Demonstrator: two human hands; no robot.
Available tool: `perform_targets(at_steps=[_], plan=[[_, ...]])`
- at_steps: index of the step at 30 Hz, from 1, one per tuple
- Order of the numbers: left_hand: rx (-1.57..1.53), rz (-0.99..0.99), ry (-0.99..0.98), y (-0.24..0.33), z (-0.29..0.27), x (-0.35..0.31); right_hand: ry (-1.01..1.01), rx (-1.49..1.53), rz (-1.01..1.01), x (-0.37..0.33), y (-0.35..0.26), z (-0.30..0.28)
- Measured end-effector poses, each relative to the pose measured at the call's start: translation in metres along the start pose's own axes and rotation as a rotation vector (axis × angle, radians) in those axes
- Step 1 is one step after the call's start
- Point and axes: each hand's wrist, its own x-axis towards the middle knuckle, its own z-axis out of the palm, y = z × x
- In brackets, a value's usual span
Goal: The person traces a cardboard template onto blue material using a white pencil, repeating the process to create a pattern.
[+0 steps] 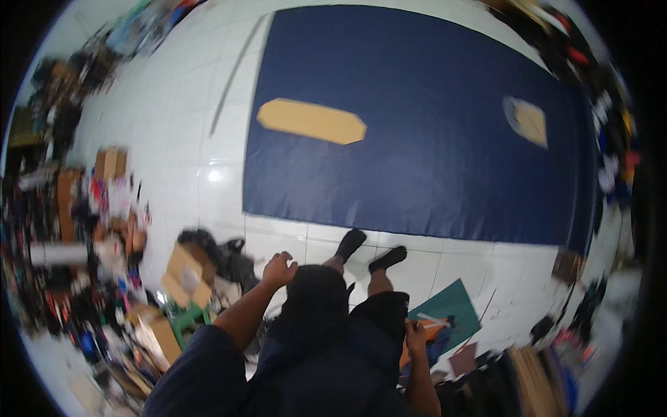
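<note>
My left hand (280,270) hangs beside my left thigh, apart from the things on the floor. Its fingers are loosely bent and spread a little, with nothing visible in them. Against the right leg of my dark shorts lies my right hand (415,337); its fingers are too blurred and partly hidden to read. Past my feet in dark socks, a large dark blue sheet (417,187) is spread over the floor. On it rest a long tan board with cut corners (313,121) and, far to the right, a smaller tan piece (533,124) with something greyish at its edge.
A green cutting mat (462,306) with several items lies right of my legs. Left of me are an open cardboard box (184,274), black plastic bags (236,260) and a green stool (187,323). Clutter lines both sides. A thin grey strip (236,76) lies on white tiles.
</note>
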Motion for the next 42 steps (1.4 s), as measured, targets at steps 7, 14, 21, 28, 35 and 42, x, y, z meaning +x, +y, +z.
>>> perform_targets(at_steps=[7,14,21,28,35,42], plan=[[-0.352,-0.406,0.008,-0.027,0.084,-0.122,-0.305,-0.071,0.002,0.062,-0.1,-0.115],[-0.799,-0.822,-0.054,0.072,0.223,-0.21,-0.442,-0.383,-0.218,0.222,-0.194,-0.206],[-1.059,-0.877,0.125,0.157,0.314,-0.266,-0.366,-0.592,-0.287,0.281,-0.319,-0.205],[-1.272,-1.224,0.576,0.088,0.383,-0.32,-0.579,-0.782,-0.435,0.237,-0.35,-0.108],[-1.363,-1.399,1.067,-0.037,0.371,-0.302,-0.647,-0.873,-0.627,0.176,-0.354,-0.015],[-1.707,-1.48,1.228,-0.163,0.347,-0.262,-0.698,-1.09,-0.689,0.094,-0.3,0.058]])
